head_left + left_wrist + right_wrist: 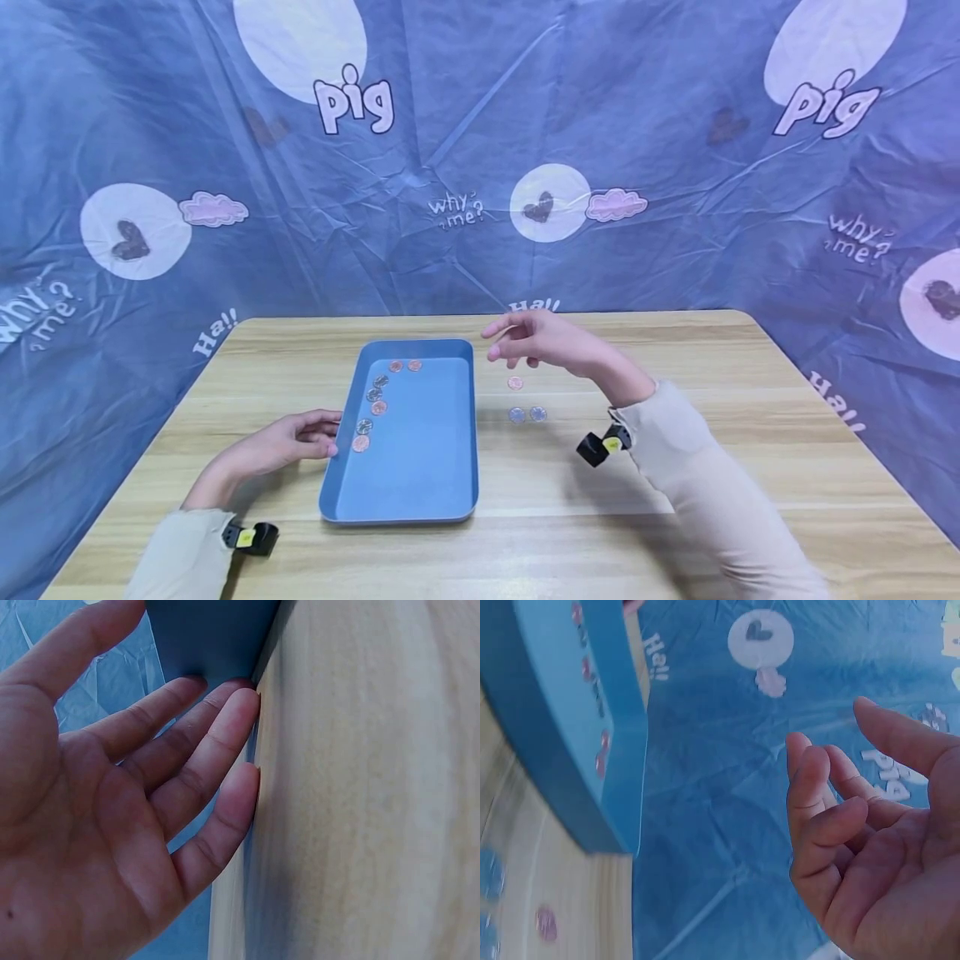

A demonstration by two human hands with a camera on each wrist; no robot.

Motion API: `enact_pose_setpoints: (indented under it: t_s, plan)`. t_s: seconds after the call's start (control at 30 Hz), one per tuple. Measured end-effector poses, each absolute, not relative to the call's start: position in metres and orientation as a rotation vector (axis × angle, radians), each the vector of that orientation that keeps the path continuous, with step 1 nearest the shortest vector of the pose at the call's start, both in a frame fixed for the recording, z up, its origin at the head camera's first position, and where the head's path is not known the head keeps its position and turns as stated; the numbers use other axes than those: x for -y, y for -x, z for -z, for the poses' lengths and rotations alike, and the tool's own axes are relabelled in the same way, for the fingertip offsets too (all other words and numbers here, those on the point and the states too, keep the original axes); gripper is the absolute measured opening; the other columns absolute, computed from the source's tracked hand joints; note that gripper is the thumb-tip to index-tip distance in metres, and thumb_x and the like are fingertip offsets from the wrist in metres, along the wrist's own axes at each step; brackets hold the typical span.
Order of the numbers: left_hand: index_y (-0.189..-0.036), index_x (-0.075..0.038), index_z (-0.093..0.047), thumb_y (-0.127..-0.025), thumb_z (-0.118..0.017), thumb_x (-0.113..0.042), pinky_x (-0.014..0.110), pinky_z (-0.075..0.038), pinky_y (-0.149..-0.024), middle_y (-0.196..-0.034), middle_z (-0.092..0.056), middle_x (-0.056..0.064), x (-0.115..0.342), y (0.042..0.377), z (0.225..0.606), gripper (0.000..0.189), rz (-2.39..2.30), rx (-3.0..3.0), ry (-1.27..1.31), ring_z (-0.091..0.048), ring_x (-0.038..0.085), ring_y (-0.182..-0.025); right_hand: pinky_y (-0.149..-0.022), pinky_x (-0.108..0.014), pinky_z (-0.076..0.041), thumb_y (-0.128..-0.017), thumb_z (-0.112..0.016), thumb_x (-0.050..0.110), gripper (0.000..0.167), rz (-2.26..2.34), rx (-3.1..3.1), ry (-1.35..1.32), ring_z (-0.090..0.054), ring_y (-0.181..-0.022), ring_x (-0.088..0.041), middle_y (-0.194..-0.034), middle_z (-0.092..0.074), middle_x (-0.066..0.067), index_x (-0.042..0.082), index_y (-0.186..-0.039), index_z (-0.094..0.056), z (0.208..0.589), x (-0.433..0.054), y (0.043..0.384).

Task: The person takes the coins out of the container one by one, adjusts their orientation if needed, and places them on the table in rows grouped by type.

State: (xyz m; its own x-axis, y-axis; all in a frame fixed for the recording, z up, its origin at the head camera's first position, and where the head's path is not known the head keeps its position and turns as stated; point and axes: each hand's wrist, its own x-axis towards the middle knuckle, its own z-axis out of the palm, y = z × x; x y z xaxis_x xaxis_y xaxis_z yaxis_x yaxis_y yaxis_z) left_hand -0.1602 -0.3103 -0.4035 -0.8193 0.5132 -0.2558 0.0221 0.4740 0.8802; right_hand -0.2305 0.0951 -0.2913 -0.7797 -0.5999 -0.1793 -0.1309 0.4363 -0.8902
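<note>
A blue rectangular tray (408, 450) lies on the table, with several copper-coloured and dark silvery coins (378, 407) in a loose line along its left side. At the tray's left wall my left hand (288, 439) rests with relaxed fingers. The left wrist view has its fingertips (241, 712) right against the wall, low by the tabletop. My right hand (551, 342) hovers above the table, just right of the tray's far corner. Its fingers are loosely bent and hold nothing in the right wrist view (877, 840). Below it lie one copper-coloured coin (515, 383) and two silvery coins (527, 414).
The wooden table (637, 533) ends at a far edge close behind the tray. A blue printed cloth (420, 167) hangs behind it and along both sides. Each sleeve cuff carries a small black camera, such as the right one (594, 450).
</note>
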Motion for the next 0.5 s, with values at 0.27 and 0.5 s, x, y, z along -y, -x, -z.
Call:
enact_pose_setpoints:
  t_s: [0.27, 0.5]
  plan:
    - [-0.142, 0.017, -0.029, -0.093, -0.064, -0.019, 0.015, -0.05, -0.088, -0.136, -0.044, 0.037, 0.311, 0.161, 0.404, 0.07, -1.334, -2.223, -0.437, -0.058, 0.014, -0.109, -0.059, -0.023, -0.039, -0.09, -0.065, 0.018, 0.037, 1.321, -2.15, 0.702, -0.059, -0.079, -0.017, -0.093, -0.068, -0.001, 0.011, -0.126, -0.059, 0.289, -0.053, 0.23]
    - [-0.142, 0.017, -0.029, -0.093, -0.064, -0.019, 0.016, -0.05, -0.088, -0.136, -0.044, 0.037, 0.311, 0.16, 0.404, 0.07, -1.336, -2.222, -0.439, -0.058, 0.017, -0.109, -0.059, -0.022, -0.043, -0.089, -0.069, 0.02, 0.037, 1.312, -2.098, 0.722, -0.063, -0.081, -0.019, -0.093, -0.07, 0.0, 0.011, -0.125, -0.06, 0.301, -0.019, 0.224]
